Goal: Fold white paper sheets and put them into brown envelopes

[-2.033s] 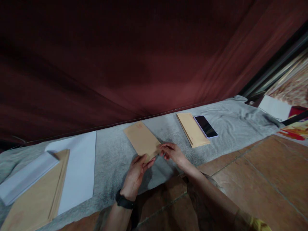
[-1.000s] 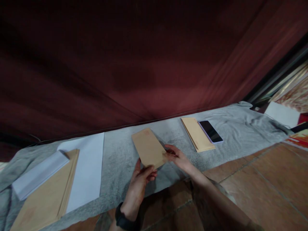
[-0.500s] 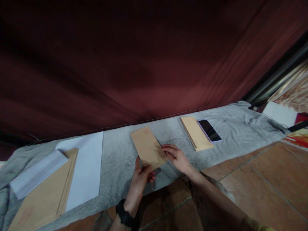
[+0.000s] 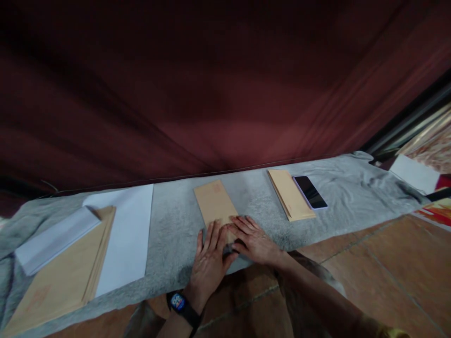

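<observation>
A brown paper envelope (image 4: 215, 199) lies flat on the grey cloth in front of me. My left hand (image 4: 210, 260) rests palm down on its near end, fingers stretched out, with a black smartwatch (image 4: 179, 303) on the wrist. Beside it, my right hand (image 4: 254, 240) presses flat on the near right part of the envelope, fingers extended. Both hands cover much of the envelope's near end. To the right lies a small stack of brown envelopes (image 4: 291, 195), nearest my right hand, with a phone (image 4: 310, 192) alongside.
On the left, a pile of brown envelopes (image 4: 70, 267) overlaps a large white sheet (image 4: 130, 234), and folded white paper (image 4: 58, 239) lies over the pile. A dark red curtain (image 4: 225, 108) hangs behind the grey cloth (image 4: 172, 225). Tiled floor (image 4: 387, 263) borders the near side.
The envelope has gone from being held tilted at its edges to lying flat on the cloth. Both hands have turned palm down and spread onto its near end.
</observation>
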Action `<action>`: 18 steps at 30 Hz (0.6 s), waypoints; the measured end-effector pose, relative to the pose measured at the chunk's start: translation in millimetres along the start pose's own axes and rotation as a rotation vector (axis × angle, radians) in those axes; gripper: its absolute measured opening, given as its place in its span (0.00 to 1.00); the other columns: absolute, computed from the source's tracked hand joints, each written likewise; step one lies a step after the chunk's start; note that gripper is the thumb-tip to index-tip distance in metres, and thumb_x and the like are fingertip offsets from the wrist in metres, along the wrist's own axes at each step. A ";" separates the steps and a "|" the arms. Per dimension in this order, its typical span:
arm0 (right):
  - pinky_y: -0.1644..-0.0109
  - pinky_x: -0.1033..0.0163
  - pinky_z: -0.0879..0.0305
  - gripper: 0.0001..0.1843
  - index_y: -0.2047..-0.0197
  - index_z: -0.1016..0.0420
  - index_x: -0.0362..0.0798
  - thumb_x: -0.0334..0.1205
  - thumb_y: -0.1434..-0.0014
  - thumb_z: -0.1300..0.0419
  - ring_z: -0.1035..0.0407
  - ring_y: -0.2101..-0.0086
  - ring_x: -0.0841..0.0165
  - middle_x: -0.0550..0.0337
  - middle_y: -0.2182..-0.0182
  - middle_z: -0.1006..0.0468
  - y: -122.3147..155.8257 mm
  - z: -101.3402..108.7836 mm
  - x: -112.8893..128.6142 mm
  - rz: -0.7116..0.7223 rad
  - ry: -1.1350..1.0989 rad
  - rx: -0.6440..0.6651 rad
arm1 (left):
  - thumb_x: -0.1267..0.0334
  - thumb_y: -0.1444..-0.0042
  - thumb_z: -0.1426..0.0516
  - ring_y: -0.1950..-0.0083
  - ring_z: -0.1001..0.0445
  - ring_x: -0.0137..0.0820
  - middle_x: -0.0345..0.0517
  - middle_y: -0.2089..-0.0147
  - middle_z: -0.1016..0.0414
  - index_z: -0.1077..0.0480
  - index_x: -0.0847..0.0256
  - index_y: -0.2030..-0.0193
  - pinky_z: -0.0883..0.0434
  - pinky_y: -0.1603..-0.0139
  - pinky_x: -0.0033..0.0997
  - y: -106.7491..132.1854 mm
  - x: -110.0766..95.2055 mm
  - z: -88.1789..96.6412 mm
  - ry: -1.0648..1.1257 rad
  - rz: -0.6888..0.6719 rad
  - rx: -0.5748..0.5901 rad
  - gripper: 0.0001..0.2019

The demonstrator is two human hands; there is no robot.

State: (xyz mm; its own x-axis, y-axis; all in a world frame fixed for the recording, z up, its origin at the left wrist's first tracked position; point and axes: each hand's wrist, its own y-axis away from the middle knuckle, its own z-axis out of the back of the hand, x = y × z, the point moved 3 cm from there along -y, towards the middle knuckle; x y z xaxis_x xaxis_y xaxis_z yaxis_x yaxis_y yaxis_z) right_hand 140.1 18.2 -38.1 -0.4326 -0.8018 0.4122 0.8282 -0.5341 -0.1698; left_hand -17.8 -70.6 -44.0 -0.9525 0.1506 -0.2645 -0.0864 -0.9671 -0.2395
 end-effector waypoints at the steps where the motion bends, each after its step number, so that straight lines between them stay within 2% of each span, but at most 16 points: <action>1: 0.28 0.40 0.50 0.31 0.29 0.39 0.50 0.44 0.33 0.41 0.47 0.31 0.53 0.48 0.29 0.41 0.9 -2.4 0.4 -0.002 0.017 0.003 | 0.48 0.36 0.45 0.24 0.47 0.51 0.61 0.25 0.44 0.43 0.62 0.28 0.45 0.28 0.62 2.3 0.0 -4.0 -0.034 0.002 0.010 0.34; 4: 0.28 0.40 0.51 0.31 0.29 0.39 0.50 0.41 0.33 0.42 0.46 0.31 0.54 0.48 0.29 0.41 2.9 -5.8 2.0 0.008 0.032 -0.010 | 0.50 0.35 0.47 0.24 0.48 0.48 0.62 0.25 0.45 0.46 0.65 0.27 0.43 0.28 0.58 7.8 -0.1 -9.4 -0.075 0.011 0.016 0.34; 8: 0.28 0.42 0.49 0.32 0.28 0.41 0.50 0.41 0.33 0.41 0.43 0.32 0.55 0.48 0.30 0.39 6.0 -5.1 3.5 0.051 0.009 -0.009 | 0.60 0.34 0.48 0.24 0.47 0.45 0.59 0.25 0.44 0.48 0.63 0.26 0.42 0.27 0.54 11.3 -1.2 -10.1 -0.039 0.009 0.027 0.31; 14: 0.27 0.44 0.48 0.30 0.30 0.37 0.54 0.40 0.33 0.41 0.44 0.32 0.56 0.53 0.30 0.39 13.1 -0.9 -3.6 0.068 0.003 0.015 | 0.67 0.37 0.46 0.26 0.42 0.47 0.54 0.27 0.39 0.37 0.56 0.31 0.40 0.28 0.56 11.1 1.9 -2.9 0.108 0.017 0.127 0.27; 18: 0.28 0.47 0.46 0.27 0.32 0.34 0.53 0.39 0.34 0.40 0.41 0.33 0.58 0.52 0.31 0.37 13.0 5.2 -8.2 0.076 -0.009 0.030 | 0.72 0.37 0.47 0.28 0.38 0.46 0.54 0.31 0.32 0.32 0.54 0.35 0.37 0.29 0.53 10.6 -0.1 4.2 0.146 0.016 0.171 0.24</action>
State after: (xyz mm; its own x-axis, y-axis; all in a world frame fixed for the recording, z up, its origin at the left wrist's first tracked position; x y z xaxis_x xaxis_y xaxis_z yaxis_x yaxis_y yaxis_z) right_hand 156.2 19.2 -39.0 -0.3647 -0.8373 0.4075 0.8690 -0.4632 -0.1741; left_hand -19.9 -81.7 -42.7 -0.9028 0.1506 -0.4028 -0.1312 -0.9885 -0.0755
